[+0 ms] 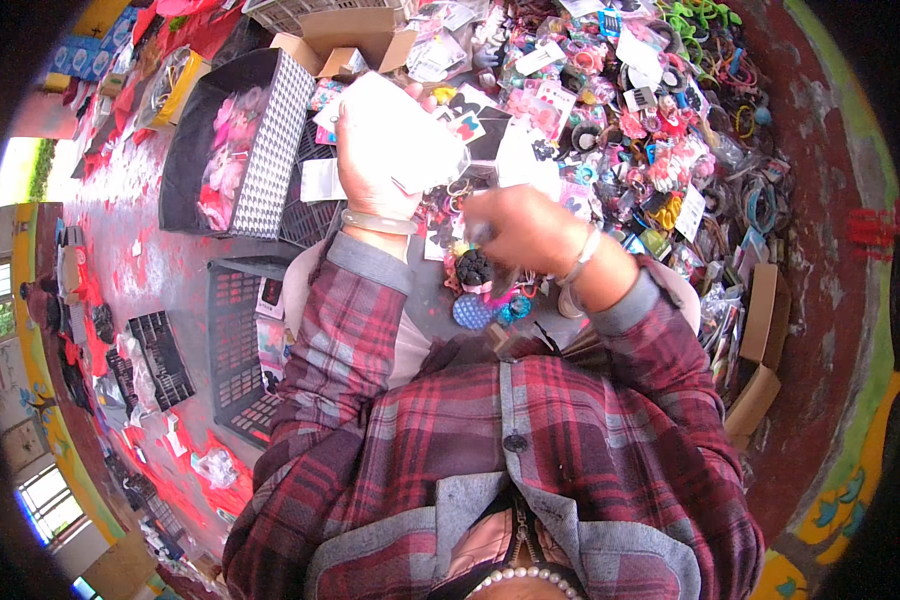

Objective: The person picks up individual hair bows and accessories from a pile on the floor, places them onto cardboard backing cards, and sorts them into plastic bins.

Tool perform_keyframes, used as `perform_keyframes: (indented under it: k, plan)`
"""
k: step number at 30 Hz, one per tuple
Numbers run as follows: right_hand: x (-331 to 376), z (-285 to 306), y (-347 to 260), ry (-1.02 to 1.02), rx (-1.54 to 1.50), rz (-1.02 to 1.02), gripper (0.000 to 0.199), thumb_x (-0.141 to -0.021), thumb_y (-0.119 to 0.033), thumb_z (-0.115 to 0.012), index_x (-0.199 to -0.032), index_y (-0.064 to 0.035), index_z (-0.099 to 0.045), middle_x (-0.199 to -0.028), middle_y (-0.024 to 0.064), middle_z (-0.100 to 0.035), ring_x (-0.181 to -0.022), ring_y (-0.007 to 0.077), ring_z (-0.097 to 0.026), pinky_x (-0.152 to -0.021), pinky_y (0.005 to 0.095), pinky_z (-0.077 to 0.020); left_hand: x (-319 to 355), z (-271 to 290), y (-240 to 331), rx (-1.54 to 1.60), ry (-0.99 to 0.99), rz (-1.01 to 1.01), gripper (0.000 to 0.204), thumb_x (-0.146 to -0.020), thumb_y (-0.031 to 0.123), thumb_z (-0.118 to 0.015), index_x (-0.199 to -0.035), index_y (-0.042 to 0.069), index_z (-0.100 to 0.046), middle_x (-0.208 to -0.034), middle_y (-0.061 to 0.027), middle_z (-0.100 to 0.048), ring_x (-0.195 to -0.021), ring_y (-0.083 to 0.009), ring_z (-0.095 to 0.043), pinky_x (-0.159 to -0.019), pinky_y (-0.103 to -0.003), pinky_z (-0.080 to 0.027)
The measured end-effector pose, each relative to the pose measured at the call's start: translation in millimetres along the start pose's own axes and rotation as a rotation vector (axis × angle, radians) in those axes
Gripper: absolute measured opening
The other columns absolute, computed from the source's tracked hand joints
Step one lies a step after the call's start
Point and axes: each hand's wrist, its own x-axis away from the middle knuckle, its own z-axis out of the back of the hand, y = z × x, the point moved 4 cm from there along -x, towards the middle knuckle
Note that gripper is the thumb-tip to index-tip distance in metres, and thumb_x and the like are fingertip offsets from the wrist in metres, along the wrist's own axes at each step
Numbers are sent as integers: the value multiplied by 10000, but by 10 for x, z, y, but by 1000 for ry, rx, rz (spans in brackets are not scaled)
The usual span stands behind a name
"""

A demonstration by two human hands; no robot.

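Raised in front of me, my left hand (375, 175) grips a white card (400, 130), its surface washed out by glare. To its right, my right hand (530, 235) is curled, palm down and partly blurred by motion. Whatever sits in its fingers is too smeared to name. Just below lie a black braided hair tie (475, 268), a blue dotted round piece (472, 311) and a small turquoise scrunchie (515, 308). Past both hands, a heap of packaged hair accessories (610, 110) covers the surface.
At left stands a black bin with houndstooth side (270, 150), holding pink items. A black plastic crate (240, 340) is beside my left arm. An open cardboard box (355, 40) sits at the far side; another cardboard box (760, 320) stands at right. Colourful hair bands (710, 50) lie far right.
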Motion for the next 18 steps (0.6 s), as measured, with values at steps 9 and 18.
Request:
perform_keyframes:
  k: [9, 18]
  plan:
    - [-37, 604, 23, 809, -984, 214, 302, -860, -124, -596, -1128, -29, -497, -995, 62, -586, -891, 127, -575, -785, 251, -474, 98, -195, -241, -42, -229, 146, 769, -823, 673, -385, -1301, 71, -404, -1246, -134, -507, -1129, -296, -500, -961, -428, -402]
    - [-227, -130, -115, 470, 67, 281, 685, -797, -399, -601, -1354, -81, -361, -1417, 157, -315, -1336, 324, -260, -1075, 472, -189, 27, 15, -201, -79, 3, 40, 666, -899, 595, -308, -1255, 49, -447, -1224, -102, -517, -1105, -251, -507, -966, -396, -393]
